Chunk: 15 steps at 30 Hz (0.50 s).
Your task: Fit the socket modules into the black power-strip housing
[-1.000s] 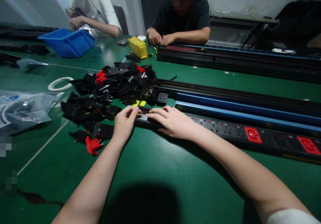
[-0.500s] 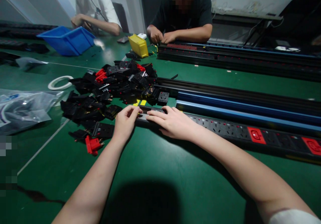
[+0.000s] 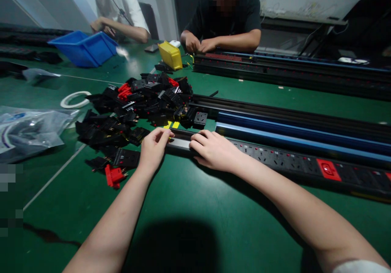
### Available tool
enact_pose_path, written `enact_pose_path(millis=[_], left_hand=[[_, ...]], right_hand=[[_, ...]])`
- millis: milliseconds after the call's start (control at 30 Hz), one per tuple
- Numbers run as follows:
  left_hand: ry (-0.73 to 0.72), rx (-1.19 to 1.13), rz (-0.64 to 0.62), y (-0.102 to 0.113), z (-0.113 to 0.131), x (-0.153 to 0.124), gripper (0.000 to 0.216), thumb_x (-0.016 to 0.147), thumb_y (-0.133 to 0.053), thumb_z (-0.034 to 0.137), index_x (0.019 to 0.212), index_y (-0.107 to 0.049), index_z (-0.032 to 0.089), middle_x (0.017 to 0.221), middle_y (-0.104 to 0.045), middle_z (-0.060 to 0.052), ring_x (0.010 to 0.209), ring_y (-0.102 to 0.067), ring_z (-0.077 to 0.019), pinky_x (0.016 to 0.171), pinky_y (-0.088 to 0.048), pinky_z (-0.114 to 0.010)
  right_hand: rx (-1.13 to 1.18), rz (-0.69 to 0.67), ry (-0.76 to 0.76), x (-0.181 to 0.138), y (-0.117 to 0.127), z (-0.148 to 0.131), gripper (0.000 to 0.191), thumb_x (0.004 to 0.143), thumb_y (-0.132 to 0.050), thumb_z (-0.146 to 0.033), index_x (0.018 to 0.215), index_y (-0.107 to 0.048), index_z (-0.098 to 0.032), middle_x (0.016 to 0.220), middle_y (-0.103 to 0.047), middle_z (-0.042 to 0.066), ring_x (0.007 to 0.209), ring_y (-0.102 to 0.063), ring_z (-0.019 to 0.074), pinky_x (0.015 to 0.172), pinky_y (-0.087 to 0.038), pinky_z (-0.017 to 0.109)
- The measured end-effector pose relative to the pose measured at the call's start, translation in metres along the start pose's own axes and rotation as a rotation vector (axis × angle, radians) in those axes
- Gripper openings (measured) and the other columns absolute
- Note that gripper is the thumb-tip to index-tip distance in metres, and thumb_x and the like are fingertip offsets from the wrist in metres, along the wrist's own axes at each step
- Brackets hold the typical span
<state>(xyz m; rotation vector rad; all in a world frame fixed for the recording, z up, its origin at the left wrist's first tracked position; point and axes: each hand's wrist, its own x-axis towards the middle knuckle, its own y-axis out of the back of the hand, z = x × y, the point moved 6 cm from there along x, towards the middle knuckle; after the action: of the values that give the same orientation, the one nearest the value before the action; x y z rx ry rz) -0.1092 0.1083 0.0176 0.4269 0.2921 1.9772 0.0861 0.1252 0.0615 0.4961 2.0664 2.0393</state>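
Note:
A long black power strip [image 3: 284,159] lies across the table in front of me, its right part filled with a row of black sockets and a red socket [image 3: 329,169]. Toward its left end, bare metal channel [image 3: 180,143] shows between my hands. My left hand [image 3: 154,146] is closed on that end, thumb and forefinger together at the rim. Across the top of the strip lies my right hand [image 3: 215,150], fingers bent over the row's left end and thumb on the near side. Its fingers hide what lies directly beneath them.
Left of the strip is a heap of loose black socket modules [image 3: 143,97], with a red module [image 3: 114,177] in front. Blue rails [image 3: 293,138] run behind the strip. Farther off are a blue bin [image 3: 84,49], a yellow bin [image 3: 171,55], a tape roll [image 3: 75,100] and two people.
My right hand has shifted a little to the right along the strip, and the sockets have slid right with it. More bare channel shows. My left hand stays at the end.

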Motion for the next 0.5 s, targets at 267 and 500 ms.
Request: enact_pose_path(millis=[267,500], left_hand=[[0.019,-0.017,0.123,0.006,-0.004,0.002,0.025,0.091,-0.059,0.042,0.095,-0.067,0.019,0.076,-0.063,0.0,0.066,-0.059,-0.0136,0.062,-0.045,-0.025],[0.0,-0.028,0.246,0.013,-0.017,0.004,0.034,0.085,-0.066,0.039,0.114,-0.059,0.023,0.144,-0.046,-0.01,0.078,-0.062,-0.0099,0.077,-0.053,-0.029]], right_hand=[[-0.016,-0.012,0.0,-0.001,-0.002,-0.002,0.026,0.098,-0.057,-0.029,0.12,-0.058,-0.014,0.133,-0.059,0.015,0.123,-0.05,0.0332,0.09,-0.05,0.043],[-0.033,-0.006,0.005,-0.001,-0.002,-0.003,0.026,0.098,-0.057,-0.029,0.119,-0.059,-0.014,0.133,-0.059,0.015,0.124,-0.051,0.0338,0.09,-0.051,0.044]])
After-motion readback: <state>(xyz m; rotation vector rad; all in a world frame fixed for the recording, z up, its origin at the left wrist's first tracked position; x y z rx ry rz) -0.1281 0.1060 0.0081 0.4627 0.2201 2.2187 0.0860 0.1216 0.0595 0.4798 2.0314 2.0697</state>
